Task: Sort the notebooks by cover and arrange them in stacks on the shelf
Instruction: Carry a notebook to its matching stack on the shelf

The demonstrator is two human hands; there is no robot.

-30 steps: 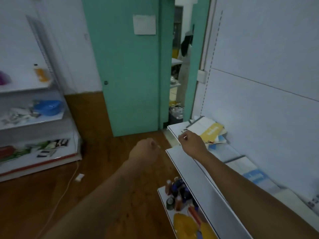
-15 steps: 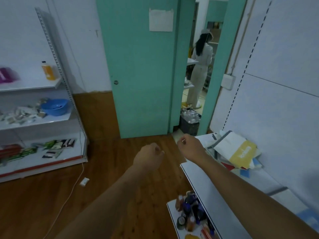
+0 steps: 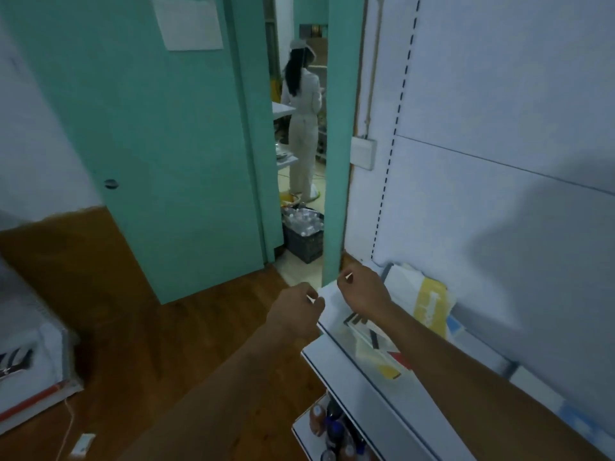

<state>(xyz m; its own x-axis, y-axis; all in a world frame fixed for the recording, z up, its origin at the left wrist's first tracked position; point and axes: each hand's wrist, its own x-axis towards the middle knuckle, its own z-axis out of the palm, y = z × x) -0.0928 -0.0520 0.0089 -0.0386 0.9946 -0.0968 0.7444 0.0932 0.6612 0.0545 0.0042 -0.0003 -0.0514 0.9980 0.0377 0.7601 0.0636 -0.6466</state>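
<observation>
White shelf (image 3: 362,387) holds notebooks (image 3: 429,304) beside teal door (image 3: 159,134); both hands' fingers curl, gripping nothing.

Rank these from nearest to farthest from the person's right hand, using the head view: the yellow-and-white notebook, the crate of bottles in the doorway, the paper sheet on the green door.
Measured from the right hand:
1. Yellow-and-white notebook, just to its right on the shelf.
2. Crate of bottles, beyond it on the doorway floor.
3. Paper sheet, high on the green door, up and left.
</observation>
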